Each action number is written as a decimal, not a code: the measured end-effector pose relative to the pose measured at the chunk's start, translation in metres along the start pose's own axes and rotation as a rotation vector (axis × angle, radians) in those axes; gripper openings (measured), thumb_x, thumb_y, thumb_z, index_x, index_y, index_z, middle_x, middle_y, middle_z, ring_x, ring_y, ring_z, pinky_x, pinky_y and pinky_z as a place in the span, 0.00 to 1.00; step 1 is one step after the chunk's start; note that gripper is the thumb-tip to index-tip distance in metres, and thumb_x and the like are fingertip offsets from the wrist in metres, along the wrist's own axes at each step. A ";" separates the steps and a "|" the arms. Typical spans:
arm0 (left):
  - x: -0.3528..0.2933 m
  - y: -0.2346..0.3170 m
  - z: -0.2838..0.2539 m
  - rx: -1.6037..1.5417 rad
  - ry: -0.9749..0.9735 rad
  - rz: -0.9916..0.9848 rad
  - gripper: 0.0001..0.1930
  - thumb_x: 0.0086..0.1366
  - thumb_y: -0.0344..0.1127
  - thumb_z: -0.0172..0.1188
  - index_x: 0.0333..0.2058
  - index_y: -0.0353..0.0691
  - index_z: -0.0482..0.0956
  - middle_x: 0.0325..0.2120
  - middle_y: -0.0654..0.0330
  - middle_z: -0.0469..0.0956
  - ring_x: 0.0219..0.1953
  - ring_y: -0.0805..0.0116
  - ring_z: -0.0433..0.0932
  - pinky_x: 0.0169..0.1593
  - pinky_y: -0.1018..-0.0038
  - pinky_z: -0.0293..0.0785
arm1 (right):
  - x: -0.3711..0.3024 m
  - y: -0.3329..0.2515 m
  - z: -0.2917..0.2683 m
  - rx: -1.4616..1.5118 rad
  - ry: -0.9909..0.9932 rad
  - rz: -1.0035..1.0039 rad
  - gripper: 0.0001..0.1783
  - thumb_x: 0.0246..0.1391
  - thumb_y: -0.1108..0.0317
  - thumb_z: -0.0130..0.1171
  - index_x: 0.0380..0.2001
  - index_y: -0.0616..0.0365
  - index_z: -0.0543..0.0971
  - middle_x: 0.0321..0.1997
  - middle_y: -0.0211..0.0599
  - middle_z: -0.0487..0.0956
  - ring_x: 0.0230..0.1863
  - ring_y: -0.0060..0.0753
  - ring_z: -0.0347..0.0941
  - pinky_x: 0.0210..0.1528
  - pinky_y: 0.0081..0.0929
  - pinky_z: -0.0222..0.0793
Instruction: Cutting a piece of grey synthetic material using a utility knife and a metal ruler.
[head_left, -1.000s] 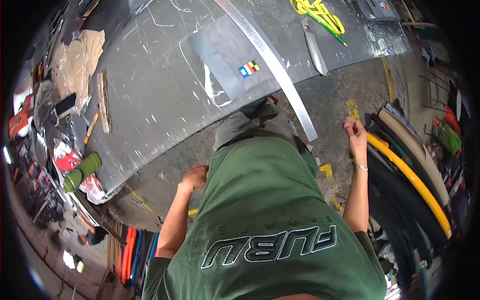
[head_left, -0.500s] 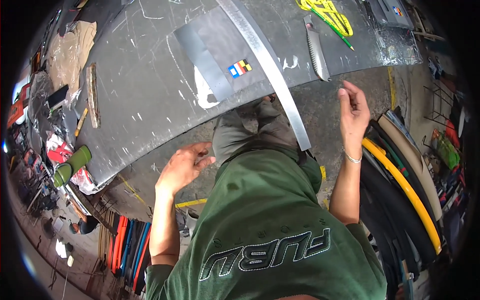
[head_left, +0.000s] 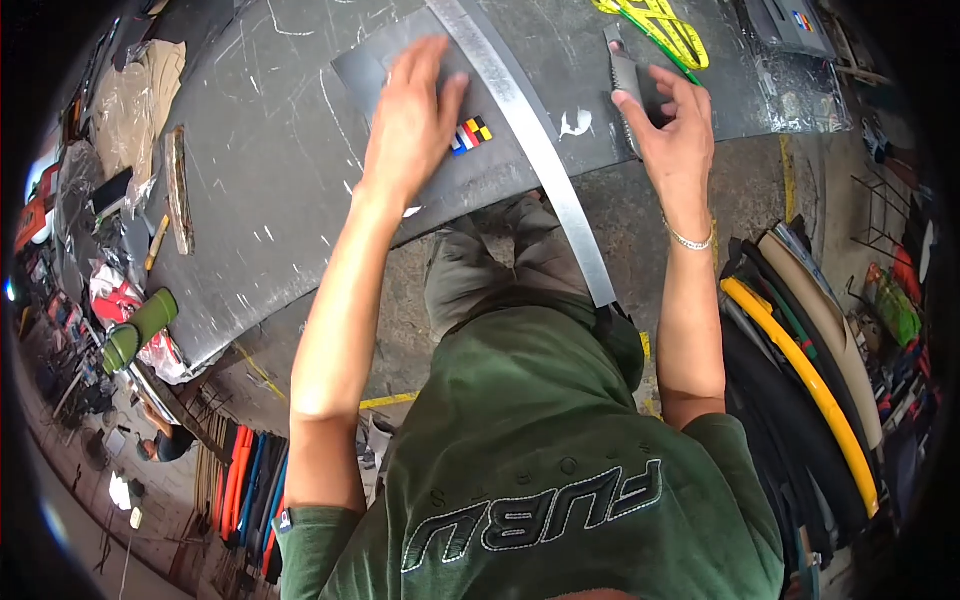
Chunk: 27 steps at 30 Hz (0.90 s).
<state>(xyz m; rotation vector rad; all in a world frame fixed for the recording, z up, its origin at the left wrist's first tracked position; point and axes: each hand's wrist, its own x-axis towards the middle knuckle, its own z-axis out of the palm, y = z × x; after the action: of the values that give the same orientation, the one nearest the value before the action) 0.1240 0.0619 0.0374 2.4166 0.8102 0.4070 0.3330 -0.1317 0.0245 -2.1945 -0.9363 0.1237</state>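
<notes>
**Hands on grey sheet & blade at bench**

Left hand (head_left: 415, 120) flat, fingers spread wide, pressing on grey sheet piece (head_left: 420, 165) w/ small coloured sticker (head_left: 470, 134) just beside fingertips. Long metal straightedge (head_left: 530, 150) lying diagonally btwn both hands, overhanging workbench (head_left: 260, 200) edge. Right hand (head_left: 675, 130) curled round narrow metal blade-like tool (head_left: 622, 80), fingers half closed on it, tool resting on bench top. Yellow-green scissors (head_left: 660, 25) farther back. Green bottle (head_left: 140, 328) at left bench corner.
</notes>
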 end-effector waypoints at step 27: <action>0.025 -0.016 0.021 0.235 0.002 0.089 0.37 0.60 0.52 0.68 0.61 0.34 0.70 0.64 0.42 0.67 0.71 0.40 0.60 0.74 0.47 0.50 | -0.122 -0.005 0.003 0.281 -0.361 0.513 0.22 0.64 0.51 0.66 0.39 0.62 0.82 0.28 0.27 0.80 0.31 0.17 0.71 0.36 0.23 0.69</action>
<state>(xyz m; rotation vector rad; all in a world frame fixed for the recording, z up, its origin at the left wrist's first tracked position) 0.1451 0.0795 0.0135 2.6780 0.7920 0.3659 0.2402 -0.2075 0.0026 -2.1296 -0.4749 0.8629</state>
